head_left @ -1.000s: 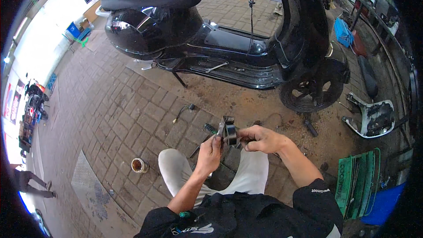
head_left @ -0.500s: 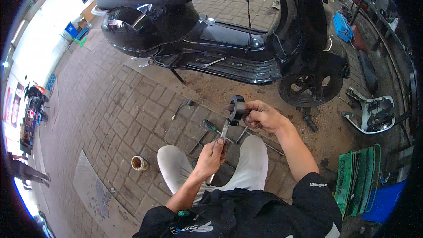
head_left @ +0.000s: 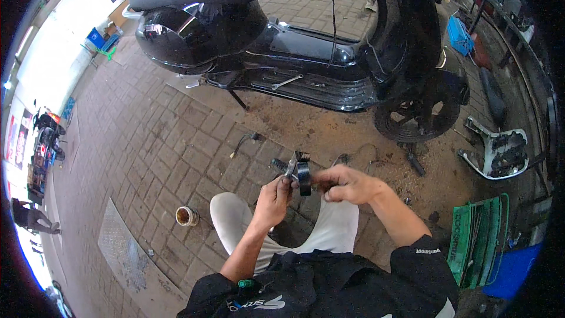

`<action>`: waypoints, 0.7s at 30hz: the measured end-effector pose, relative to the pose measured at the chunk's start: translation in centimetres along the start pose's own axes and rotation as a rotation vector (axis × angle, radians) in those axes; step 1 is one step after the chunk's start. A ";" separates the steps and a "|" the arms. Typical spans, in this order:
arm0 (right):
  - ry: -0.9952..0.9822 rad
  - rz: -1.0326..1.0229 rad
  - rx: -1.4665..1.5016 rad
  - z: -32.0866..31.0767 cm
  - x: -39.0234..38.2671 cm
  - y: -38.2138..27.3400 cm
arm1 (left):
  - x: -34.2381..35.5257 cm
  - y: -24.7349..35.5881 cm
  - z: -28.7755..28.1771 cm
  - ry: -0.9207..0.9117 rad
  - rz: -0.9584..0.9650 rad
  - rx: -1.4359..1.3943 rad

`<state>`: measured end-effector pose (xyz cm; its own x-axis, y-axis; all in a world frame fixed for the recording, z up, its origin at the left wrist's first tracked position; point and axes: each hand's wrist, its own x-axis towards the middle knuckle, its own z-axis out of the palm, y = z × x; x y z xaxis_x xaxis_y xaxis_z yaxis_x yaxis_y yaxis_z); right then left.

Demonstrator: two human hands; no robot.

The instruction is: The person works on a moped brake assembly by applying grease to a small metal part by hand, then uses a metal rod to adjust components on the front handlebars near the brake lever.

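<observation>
In my left hand, the closed fingers grip a brush with a silver metal band and short dark bristles. A glossy black ring, shaped like a tape roll, is right beside the brush and seems to touch it. My right hand is at the ring's right side, fingers curled, its index finger reaching into the ring. Both hands are over my knees. Just beyond my left hand, a screwdriver lies on the paving, partly hidden.
A black scooter stands ahead, with a wrench on its footboard. An open jar of brown stuff stands left of my knee. A short cable lies on the bricks. At right are a scooter panel and a green rack.
The ring has come down and left, nearer my left hand. My left hand has risen slightly and the brush now stands beside the ring. My right hand has moved closer to me.
</observation>
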<state>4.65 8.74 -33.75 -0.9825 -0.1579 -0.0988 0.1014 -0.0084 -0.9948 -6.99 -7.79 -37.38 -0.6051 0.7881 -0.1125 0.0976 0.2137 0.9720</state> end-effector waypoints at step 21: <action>0.163 0.054 0.362 -0.6 0.8 1.1 | 1.1 -1.4 0.7 0.103 0.058 0.241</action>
<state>3.92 9.22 -34.91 -0.9832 -0.0093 -0.1821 0.1734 -0.3565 -0.9180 -7.26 -6.80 -39.03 -0.6694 0.7425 -0.0246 0.3119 0.3109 0.8978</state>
